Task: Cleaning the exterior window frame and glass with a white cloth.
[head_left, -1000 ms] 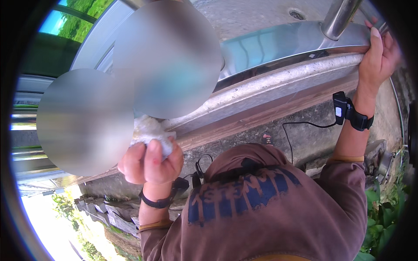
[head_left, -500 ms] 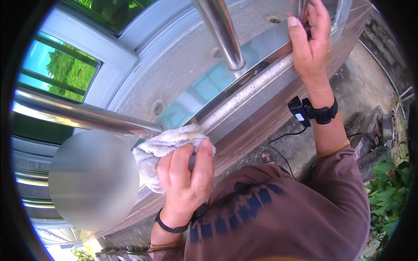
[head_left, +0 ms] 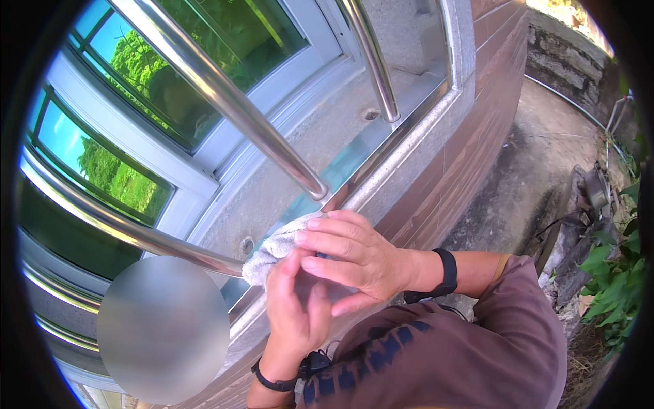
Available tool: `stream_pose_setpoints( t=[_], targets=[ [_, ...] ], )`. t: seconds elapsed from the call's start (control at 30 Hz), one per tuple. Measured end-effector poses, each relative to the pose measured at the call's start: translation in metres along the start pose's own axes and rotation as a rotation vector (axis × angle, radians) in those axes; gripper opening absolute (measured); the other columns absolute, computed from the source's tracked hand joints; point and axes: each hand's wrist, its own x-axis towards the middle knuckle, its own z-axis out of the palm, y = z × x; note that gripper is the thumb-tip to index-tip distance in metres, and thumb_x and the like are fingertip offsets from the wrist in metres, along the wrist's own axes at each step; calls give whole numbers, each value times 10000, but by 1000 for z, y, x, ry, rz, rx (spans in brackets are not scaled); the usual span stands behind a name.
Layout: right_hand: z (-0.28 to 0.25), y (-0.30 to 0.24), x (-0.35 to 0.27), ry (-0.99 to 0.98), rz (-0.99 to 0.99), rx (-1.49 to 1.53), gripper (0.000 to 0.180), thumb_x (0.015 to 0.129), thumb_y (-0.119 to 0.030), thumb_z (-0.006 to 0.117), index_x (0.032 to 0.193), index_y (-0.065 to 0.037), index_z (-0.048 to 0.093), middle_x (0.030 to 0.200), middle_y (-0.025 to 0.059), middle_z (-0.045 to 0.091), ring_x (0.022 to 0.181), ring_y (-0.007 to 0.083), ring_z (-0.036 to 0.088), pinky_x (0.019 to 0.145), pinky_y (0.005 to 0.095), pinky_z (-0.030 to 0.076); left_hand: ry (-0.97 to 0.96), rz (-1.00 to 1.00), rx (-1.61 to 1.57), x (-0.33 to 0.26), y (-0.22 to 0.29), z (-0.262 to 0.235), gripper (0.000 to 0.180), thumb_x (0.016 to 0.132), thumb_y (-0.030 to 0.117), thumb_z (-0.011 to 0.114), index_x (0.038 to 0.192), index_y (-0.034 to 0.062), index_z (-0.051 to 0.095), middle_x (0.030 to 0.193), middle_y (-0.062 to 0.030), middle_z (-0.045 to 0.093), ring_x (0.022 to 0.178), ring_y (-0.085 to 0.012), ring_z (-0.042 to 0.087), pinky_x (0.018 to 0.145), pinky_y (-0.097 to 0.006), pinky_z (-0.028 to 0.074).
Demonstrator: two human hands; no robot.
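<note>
Your left hand (head_left: 294, 310) and right hand (head_left: 354, 255) close together round the pale cloth (head_left: 272, 249), bunched on the stone sill (head_left: 286, 184) at the steel bar's (head_left: 225, 95) foot. Loose grip: cloth could slip off the sill edge.

Grey stone sill (head_left: 300, 163) (w/ steel edge strip) carries crumpled cloth (head_left: 272, 251).

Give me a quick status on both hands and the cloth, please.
Left hand and right hand both closed on the cloth. Cloth bunched against the window ledge. Steel bars stand close beside it.
</note>
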Motion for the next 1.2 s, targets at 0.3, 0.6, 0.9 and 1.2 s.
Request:
stream_pose_setpoints(
  t=[0.3, 0.6, 0.9, 1.2],
  targets=[
    [-19, 19, 13, 124, -62, -502, 239, 724, -211, 603, 951, -140, 613, 1067, 12, 505, 957, 181, 462, 728, 306, 376, 90, 346, 452, -30, -19, -44, 522, 780, -33, 487, 1279, 38, 354, 1051, -153, 583, 937, -313, 577, 800, -417, 447],
    [-119, 83, 14, 38, -5, -828, 246, 613, 7, 613, 843, -72, 646, 927, 40, 576, 899, 260, 524, 771, 351, 418, 545, 0, 1051, -116, -49, -129, 313, 894, 58, 440, 1197, -24, 434, 1111, -176, 540, 997, -323, 510, 876, -463, 395],
    [-187, 144, -16, 55, 233, -949, 375, 687, 97, 461, 1039, 17, 561, 1078, 163, 518, 1054, 322, 473, 930, 361, 356, 498, 15, 1195, -128, -60, -133, 266, 861, 65, 386, 1067, -37, 521, 1053, -165, 580, 1001, -337, 503, 959, -491, 365],
    [-110, 74, -16, 48, 375, -779, 380, 739, 59, 447, 1116, 47, 492, 1112, 201, 470, 1062, 332, 456, 947, 369, 333, 494, -24, 1179, -124, -54, -131, 259, 851, 70, 406, 1062, -23, 524, 1039, -168, 602, 978, -323, 530, 912, -428, 389]
  ],
)
